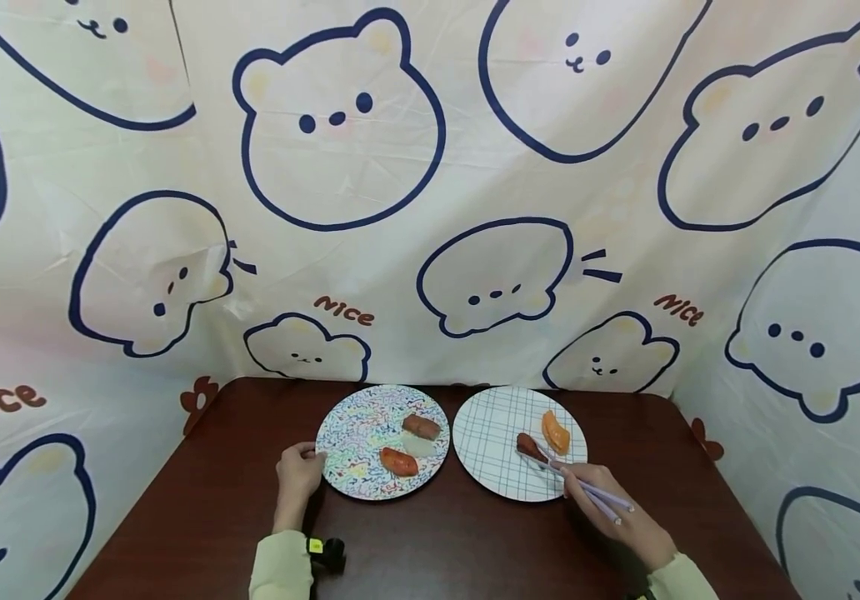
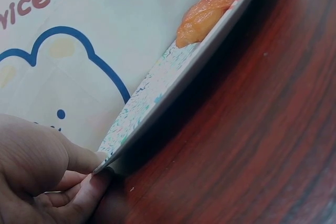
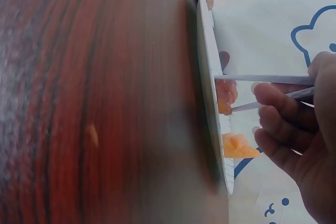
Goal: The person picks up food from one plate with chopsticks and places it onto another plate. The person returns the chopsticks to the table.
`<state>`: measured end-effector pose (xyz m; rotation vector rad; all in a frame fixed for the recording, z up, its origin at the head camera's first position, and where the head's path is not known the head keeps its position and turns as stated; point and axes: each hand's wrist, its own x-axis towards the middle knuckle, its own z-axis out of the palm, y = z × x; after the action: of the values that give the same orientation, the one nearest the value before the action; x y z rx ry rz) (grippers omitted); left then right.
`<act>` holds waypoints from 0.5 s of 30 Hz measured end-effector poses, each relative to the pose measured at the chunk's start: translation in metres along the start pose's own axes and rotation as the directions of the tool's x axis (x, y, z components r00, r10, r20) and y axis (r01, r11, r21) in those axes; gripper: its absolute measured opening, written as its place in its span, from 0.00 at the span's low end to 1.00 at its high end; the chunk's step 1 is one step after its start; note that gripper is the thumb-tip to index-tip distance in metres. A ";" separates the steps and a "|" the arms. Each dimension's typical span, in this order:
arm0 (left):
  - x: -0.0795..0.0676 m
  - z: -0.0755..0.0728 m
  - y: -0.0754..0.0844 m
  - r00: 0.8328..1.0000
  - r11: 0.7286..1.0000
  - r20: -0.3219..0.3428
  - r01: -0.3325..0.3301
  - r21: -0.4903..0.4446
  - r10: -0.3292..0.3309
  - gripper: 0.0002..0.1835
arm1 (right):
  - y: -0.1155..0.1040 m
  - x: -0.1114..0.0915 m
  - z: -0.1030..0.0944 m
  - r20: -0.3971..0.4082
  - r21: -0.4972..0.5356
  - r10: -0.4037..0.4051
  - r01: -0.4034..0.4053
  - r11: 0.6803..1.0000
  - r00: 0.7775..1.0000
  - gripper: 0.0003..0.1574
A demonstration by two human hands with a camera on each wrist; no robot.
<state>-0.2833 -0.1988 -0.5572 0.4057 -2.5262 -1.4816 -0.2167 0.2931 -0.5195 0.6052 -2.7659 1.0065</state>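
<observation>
My left hand (image 1: 299, 472) pinches the left edge of a round plate with a colourful speckled pattern (image 1: 355, 425). In the left wrist view the thumb is on top of the rim and fingers are beneath it. My right hand (image 1: 617, 504) holds a pair of pale purple chopsticks (image 1: 587, 483) over a white plate with a grid pattern (image 1: 486, 442). Their tips are at a brown drumstick-shaped food piece (image 1: 531, 447); the right wrist view shows them on either side of it (image 3: 227, 90). An orange wedge-shaped piece (image 1: 556, 432) lies beside it.
The speckled plate carries a brown sausage-like piece (image 1: 421, 427), a whitish translucent piece (image 1: 418, 445) and an orange-red piece (image 1: 398, 462). Both plates stand side by side at the back of the dark wooden table (image 1: 415, 550). A cloth with bear drawings (image 1: 340, 183) hangs behind and at the sides.
</observation>
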 end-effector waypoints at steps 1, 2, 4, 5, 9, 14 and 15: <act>0.000 0.000 0.000 1.000 1.000 0.004 0.002 0.000 -0.002 0.20 | 0.000 0.000 0.000 -0.005 0.000 -0.010 0.010 1.000 1.000 0.23; 0.000 0.000 0.000 1.000 1.000 0.007 0.002 0.001 -0.002 0.20 | 0.000 0.000 0.001 -0.012 -0.004 -0.016 0.016 1.000 1.000 0.23; 0.000 0.000 0.000 1.000 1.000 0.012 0.003 0.001 -0.003 0.20 | 0.000 -0.001 0.001 -0.026 -0.005 -0.030 0.030 1.000 0.999 0.23; 0.000 0.000 0.000 1.000 1.000 0.013 0.004 -0.001 -0.004 0.20 | -0.001 -0.001 0.001 -0.034 -0.010 -0.041 0.041 0.999 0.999 0.23; 0.000 0.000 0.000 1.000 1.000 0.015 0.008 0.001 -0.008 0.21 | -0.002 -0.001 0.000 -0.036 0.004 -0.029 0.029 1.000 0.999 0.23; 0.001 0.001 -0.001 1.000 1.000 0.014 0.008 0.005 -0.008 0.21 | -0.002 -0.003 0.001 0.007 0.074 0.027 -0.027 0.997 1.000 0.23; 0.000 0.001 -0.001 1.000 1.000 0.016 0.008 0.007 -0.008 0.21 | -0.002 -0.005 0.001 0.011 0.084 0.038 -0.039 0.996 0.999 0.24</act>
<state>-0.2839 -0.1986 -0.5589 0.4076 -2.5457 -1.4854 -0.2117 0.2925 -0.5202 0.5712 -2.7648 1.1359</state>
